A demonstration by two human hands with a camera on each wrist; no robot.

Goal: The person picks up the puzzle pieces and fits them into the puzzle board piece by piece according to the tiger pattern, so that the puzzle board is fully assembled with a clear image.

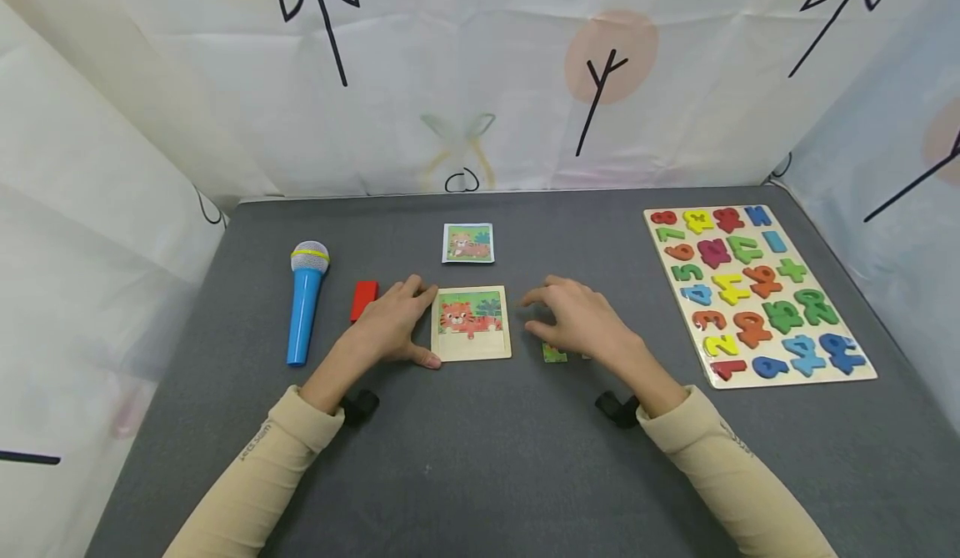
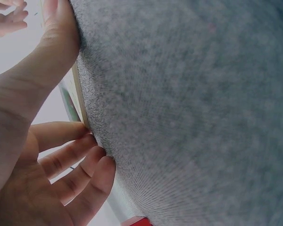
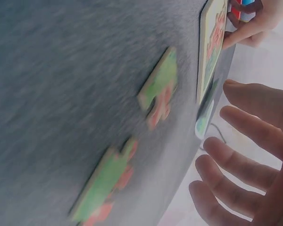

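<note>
A small wooden jigsaw puzzle tray (image 1: 472,348) lies flat on the table, its upper part filled with a red tiger picture and its lower part bare wood. My left hand (image 1: 392,320) rests along the tray's left edge, thumb near the lower corner and fingers by the upper one. Right of the tray my right hand (image 1: 581,318) hovers with loosely bent, spread fingers and holds nothing. Under it lie two loose puzzle pieces, one green and red piece (image 3: 162,84) and another green piece (image 3: 104,183); in the head view the hand largely hides them.
A picture card (image 1: 468,243) with a similar animal scene lies behind the tray. To the left are a blue toy microphone (image 1: 304,308) and a red block (image 1: 363,298), partly behind my left hand. A board of colourful numbers (image 1: 757,295) occupies the right side. White printed cloth walls surround the grey table.
</note>
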